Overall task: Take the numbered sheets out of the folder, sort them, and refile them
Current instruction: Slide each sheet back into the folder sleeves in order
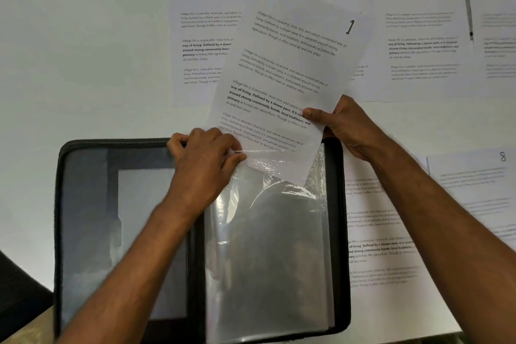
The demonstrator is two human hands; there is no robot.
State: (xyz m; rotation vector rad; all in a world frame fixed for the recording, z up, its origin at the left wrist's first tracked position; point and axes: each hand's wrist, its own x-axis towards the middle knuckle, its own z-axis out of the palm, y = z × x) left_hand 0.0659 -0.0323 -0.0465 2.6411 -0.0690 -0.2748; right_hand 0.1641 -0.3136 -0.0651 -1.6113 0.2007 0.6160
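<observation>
Pinched at its lower right edge by the right hand (343, 127), sheet 1 (282, 86) slants up-right, its bottom corner inside the crinkly clear sleeve (268, 246) that the left hand (203, 159) grips open atop the black folder (83, 204).

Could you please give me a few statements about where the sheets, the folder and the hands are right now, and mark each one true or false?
1. The right hand holds sheet 1 by its lower right edge. True.
2. Sheet 1 is fully inside the plastic sleeve. False: only its bottom corner has entered the sleeve's top opening.
3. The left hand pinches the top edge of the sleeve. True.
4. The folder is zipped shut. False: it lies open on the table.
5. Sheet 2 lies flat on the table beyond the folder. True.
6. Sheet 8 is left of the folder. False: it lies to its right.
</observation>
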